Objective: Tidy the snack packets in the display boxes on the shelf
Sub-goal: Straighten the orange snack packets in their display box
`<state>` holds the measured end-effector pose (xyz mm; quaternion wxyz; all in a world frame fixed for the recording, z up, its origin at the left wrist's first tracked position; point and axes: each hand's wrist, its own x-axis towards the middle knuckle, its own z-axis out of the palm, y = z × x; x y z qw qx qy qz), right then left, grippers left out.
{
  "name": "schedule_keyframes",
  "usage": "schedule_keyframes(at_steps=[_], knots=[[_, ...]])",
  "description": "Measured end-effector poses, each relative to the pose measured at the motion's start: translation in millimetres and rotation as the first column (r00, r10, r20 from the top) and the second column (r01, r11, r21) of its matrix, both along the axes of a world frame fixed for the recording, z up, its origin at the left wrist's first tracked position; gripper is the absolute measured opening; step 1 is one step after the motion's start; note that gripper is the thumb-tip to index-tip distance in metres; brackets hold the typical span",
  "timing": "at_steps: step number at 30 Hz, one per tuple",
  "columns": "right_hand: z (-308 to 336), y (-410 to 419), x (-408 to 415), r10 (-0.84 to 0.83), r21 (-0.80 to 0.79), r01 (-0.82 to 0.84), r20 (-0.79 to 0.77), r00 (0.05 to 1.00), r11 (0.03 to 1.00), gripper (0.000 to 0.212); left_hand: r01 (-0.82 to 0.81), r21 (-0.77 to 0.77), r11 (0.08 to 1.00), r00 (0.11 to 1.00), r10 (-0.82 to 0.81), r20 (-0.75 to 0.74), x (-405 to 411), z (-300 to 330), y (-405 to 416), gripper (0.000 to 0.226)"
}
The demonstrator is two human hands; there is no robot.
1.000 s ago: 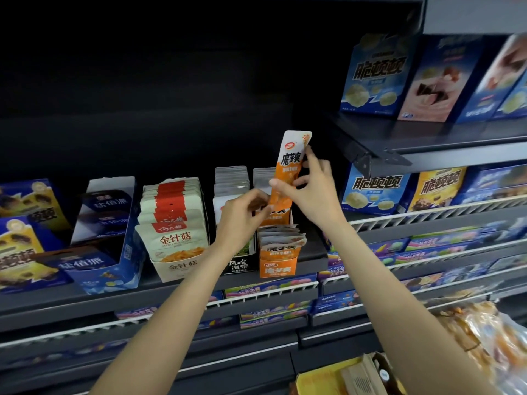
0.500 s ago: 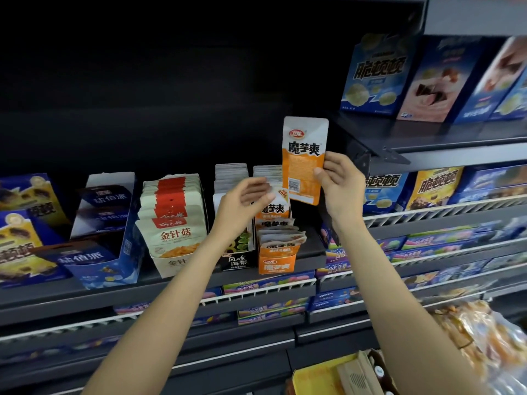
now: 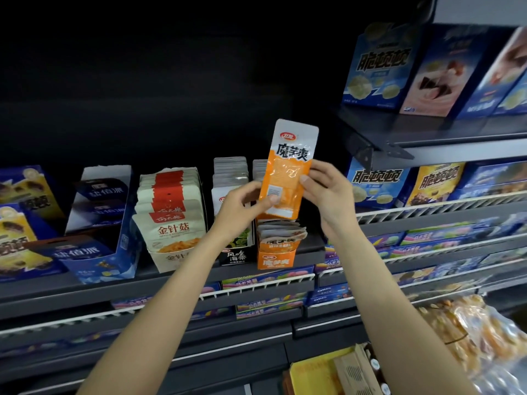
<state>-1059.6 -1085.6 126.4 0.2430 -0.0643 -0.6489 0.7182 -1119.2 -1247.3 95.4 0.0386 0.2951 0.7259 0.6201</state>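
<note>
- The orange packet [image 3: 289, 169] is held up in the air in front of the dark back of the shelf [image 3: 182, 276], upright with a slight lean to the right, printed face towards the camera, just above the orange display box [image 3: 276, 259] it seems to belong to.
- Both hands are clamped on it: the left hand [image 3: 242, 208] pinches the lower left corner with the thumb over the barcode patch, and the right hand [image 3: 328, 192] pinches the right edge at mid-height with the thumb on the front.
- The packets already in the orange display box lean forward and fan out unevenly, so the likely step is to slide this one back in and square up the row.
- To do it well, keep the face forward and the sealed white top up, matching the others.
- Lower it bottom edge first into a gap at the back of the row rather than pushing down on the splayed tops, which would crumple them.
- One hand could let go to press the loose packets forward and open a slot.
- Mind the black display box [image 3: 238, 255] touching its left side and the white packets [image 3: 171, 212] further left; a sideways nudge may shift them.
</note>
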Motion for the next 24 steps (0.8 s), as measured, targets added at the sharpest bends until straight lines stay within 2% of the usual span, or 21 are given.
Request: schedule_keyframes(at_steps=[5,11,15,17,20,22,24], knots=[[-8,-3,-4,0.068,-0.123,-0.067,0.005,0.998,0.990,0.023,-0.016,0.041,0.999,1.000,0.015,0.022,0,-3,-2,0.015],[-6,2,-6,0.054,-0.161,-0.055,-0.015,0.998,0.985,0.022,-0.019,0.007,1.000,1.000,0.019,-0.014,-4,-8,-3,0.016],[-5,4,-7,0.028,-0.146,-0.030,-0.015,0.999,0.989,0.019,-0.078,-0.034,0.996,0.996,0.076,-0.046,-7,-10,1,0.012],[-3,4,-9,0.018,-0.047,-0.019,-0.023,1.000,0.999,0.017,-0.121,-0.065,0.991,0.989,0.115,-0.088,-8,-9,2,0.007],[2,5,-12,-0.046,0.244,0.055,-0.044,0.998,0.968,0.022,-0.153,-0.140,0.978,0.981,0.134,-0.141,-12,-8,4,0.008],[8,7,-15,-0.111,0.430,0.128,-0.064,0.992,0.894,0.020,-0.192,-0.171,0.966,0.974,0.165,-0.158,-14,-9,6,0.018],[13,9,-18,-0.204,0.623,0.245,-0.138,0.969,0.743,0.022,-0.227,-0.184,0.956,0.965,0.195,-0.177,-13,-9,8,0.031]])
